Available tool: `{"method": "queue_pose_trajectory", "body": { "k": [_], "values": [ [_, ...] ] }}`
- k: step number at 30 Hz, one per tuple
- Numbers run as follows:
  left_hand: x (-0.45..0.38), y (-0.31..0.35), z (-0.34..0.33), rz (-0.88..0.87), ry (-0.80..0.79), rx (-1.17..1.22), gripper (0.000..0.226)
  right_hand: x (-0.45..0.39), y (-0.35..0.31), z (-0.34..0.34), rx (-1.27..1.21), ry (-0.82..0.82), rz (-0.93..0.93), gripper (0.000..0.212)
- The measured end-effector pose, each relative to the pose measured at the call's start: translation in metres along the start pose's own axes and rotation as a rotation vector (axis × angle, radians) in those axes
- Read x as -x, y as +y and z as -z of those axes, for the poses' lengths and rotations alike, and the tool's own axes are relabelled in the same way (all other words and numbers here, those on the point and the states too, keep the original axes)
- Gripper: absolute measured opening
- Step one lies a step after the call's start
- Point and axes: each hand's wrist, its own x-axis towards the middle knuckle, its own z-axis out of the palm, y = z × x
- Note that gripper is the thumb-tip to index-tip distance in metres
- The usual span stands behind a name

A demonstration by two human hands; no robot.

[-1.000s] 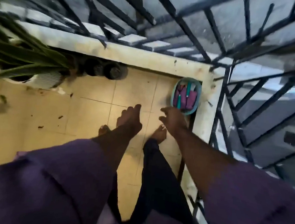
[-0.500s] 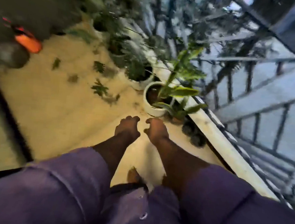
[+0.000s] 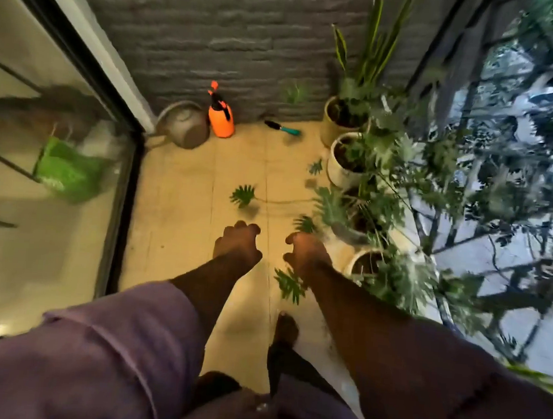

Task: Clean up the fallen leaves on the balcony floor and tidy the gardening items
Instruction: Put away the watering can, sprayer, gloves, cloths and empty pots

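The view has swung toward the brick wall; left hand (image 3: 238,242) and right hand (image 3: 305,252) hang loosely curled, holding nothing, above fallen leaves (image 3: 243,195).

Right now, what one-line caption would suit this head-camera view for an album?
Two empty hands, left and right, hover over fallen leaves on a balcony floor beside potted plants.

The right hand (image 3: 306,254) covers part of 1 leaf (image 3: 289,284). Foliage hides most of the pots' (image 3: 337,172) rims. The green bag (image 3: 68,169) behind the glass door (image 3: 57,159) is blurred. Both sleeves (image 3: 98,354) run off the bottom edge.
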Motion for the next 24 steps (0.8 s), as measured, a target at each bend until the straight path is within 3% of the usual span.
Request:
{"method": "queue_pose_trajectory", "body": {
  "k": [7,15,20,24],
  "values": [
    [-0.152,-0.005,0.101,0.036,0.070,0.171,0.051,-0.173,-0.054,0.093,0.071,-0.001,0.085,0.038],
    [-0.406,-0.025,0.166,0.013,-0.044,0.173,0.054,-0.424,-0.099,0.165,0.064,-0.028,-0.021,0.044],
    [-0.564,-0.032,0.169,0.053,-0.072,0.175,0.054,-0.578,-0.097,0.174,0.124,-0.076,-0.037,0.055],
    [-0.684,-0.044,0.121,0.053,-0.122,0.181,0.061,-0.714,-0.072,0.138,0.132,-0.097,-0.052,0.055]
  ]
}}
